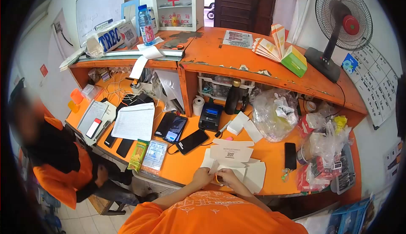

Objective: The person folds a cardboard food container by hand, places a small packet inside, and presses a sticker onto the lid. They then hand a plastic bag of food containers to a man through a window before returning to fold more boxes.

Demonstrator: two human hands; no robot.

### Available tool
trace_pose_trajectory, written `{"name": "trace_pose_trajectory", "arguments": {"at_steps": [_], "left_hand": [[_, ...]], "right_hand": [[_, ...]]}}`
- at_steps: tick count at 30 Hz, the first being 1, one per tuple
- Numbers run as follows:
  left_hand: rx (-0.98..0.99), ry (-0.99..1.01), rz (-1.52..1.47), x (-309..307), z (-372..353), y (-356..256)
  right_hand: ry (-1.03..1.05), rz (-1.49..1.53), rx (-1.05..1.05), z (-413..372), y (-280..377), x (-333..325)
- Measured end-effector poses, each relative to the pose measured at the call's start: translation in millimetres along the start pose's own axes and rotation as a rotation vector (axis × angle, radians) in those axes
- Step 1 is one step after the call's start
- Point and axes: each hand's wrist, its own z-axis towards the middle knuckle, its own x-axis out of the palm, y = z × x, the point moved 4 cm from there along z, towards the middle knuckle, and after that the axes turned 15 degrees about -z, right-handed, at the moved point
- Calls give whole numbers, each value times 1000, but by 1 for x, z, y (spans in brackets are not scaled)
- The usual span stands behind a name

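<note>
White unfolded cardboard (256,175) lies at the desk's front edge, with a flap bearing a printed code (231,153) standing toward the back. My left hand (203,177) is closed, pinching a white strip of the card at its left side. Right beside it, my right hand (229,178) is closed around a small dark loop that looks like a scissors handle; its blades are hidden. Both hands rest low over the card, almost touching. A black phone (192,142) lies just beyond to the left, with a cable at its end. Another black phone (290,156) lies to the right.
Beyond the card stand a card terminal (210,116), a dark bottle (232,97) and a clear plastic bag (274,114). Lined paper (133,122) and a snack packet (138,155) lie left. Plastic-wrapped red packs (320,172) crowd the right. A person in orange (63,166) sits at left.
</note>
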Motion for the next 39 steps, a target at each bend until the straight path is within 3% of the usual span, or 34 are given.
{"name": "trace_pose_trajectory", "arguments": {"at_steps": [25, 27, 31, 33, 39], "left_hand": [[-7, 18, 54, -7, 2, -3], [-119, 47, -184, -12, -2, 0], [-150, 94, -174, -10, 7, 21], [-354, 168, -487, -6, 1, 24], [-558, 254, -664, 2, 3, 23]], "right_hand": [[-62, 49, 1, -3, 4, 4], [-51, 63, 11, -4, -1, 5], [-19, 124, 3, -3, 4, 4], [35, 198, -10, 1, -3, 2], [20, 89, -12, -6, -1, 2]]}}
